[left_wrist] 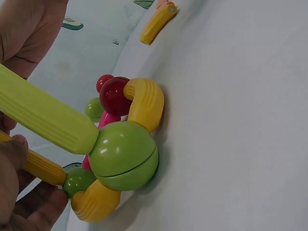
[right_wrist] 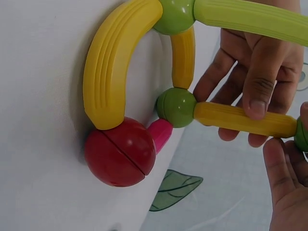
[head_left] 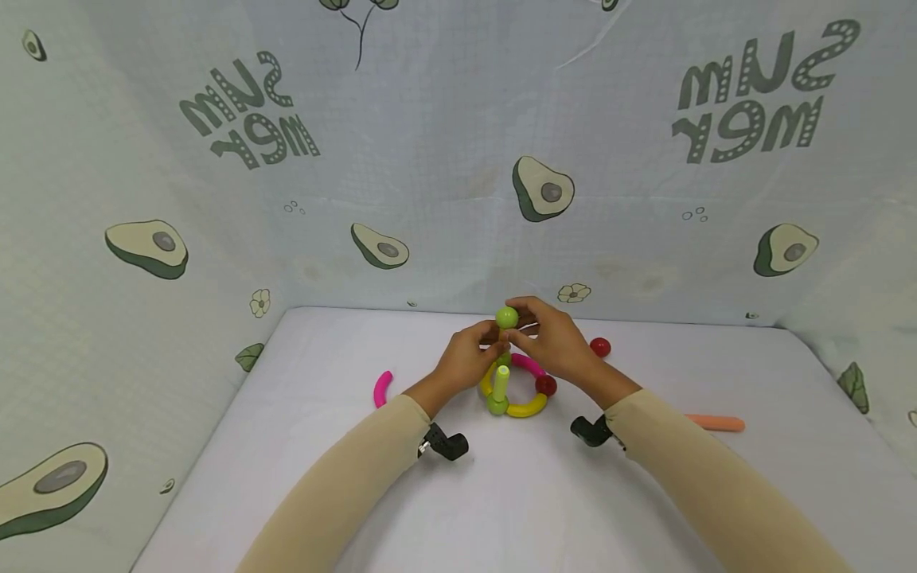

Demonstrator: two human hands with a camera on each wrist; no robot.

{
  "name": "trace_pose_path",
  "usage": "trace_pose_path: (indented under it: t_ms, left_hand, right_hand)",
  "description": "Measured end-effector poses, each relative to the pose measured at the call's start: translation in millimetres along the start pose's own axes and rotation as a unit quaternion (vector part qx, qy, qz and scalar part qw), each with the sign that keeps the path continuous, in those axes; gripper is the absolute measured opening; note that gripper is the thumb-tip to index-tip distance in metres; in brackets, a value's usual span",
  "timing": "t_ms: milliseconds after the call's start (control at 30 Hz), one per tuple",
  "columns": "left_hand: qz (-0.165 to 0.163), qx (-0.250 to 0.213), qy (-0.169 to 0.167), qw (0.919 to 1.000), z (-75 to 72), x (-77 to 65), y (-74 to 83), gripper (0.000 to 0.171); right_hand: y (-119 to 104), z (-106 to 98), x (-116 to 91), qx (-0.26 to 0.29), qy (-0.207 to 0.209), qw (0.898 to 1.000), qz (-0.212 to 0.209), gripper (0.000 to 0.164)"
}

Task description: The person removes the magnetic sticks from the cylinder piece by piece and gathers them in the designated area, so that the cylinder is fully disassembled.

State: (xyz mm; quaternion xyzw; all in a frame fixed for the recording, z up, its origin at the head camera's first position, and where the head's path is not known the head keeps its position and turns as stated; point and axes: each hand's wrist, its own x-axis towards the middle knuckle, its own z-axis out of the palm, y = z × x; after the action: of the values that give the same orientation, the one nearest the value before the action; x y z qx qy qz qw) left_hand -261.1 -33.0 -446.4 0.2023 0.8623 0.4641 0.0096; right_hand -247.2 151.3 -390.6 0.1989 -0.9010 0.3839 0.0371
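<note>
A ring of curved yellow [head_left: 528, 408] and pink [head_left: 526, 364] rods, joined by a dark red ball [head_left: 546, 385] and green balls, lies on the white table. Two rods rise from it: a light green rod [head_left: 501, 383] on the front green ball [head_left: 497, 406], and a yellow rod [right_wrist: 224, 115] on the rear green ball [right_wrist: 177, 107]. My left hand [head_left: 466, 356] pinches the yellow rod between thumb and fingers. Atop that rod sits another green ball [head_left: 506, 317], and my right hand [head_left: 555, 338] holds it with its fingertips.
Left of the ring lies a curved pink rod [head_left: 383, 388], partly behind the left sleeve. A red ball [head_left: 600, 347] rests behind the right forearm, and an orange rod [head_left: 716, 422] pokes out beyond the right sleeve. Patterned cloth [head_left: 458, 239] hangs behind the table.
</note>
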Motion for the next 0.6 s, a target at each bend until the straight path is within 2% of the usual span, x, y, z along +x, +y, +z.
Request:
trace_pose_path:
  t_ms: [400,600]
  left_hand:
    - [-0.012,0.035,-0.008,0.9993,-1.8,2.0,3.0,0.024]
    - [-0.018,0.037,-0.014,0.9991,-0.3,3.1,3.5,0.030]
  right_hand:
    - [-2.7,3.3,-0.7,-0.002,0.011,1.000,0.027,0.052]
    - [-2.1,0.9,-0.9,0.013,0.013,0.999,0.030,0.052]
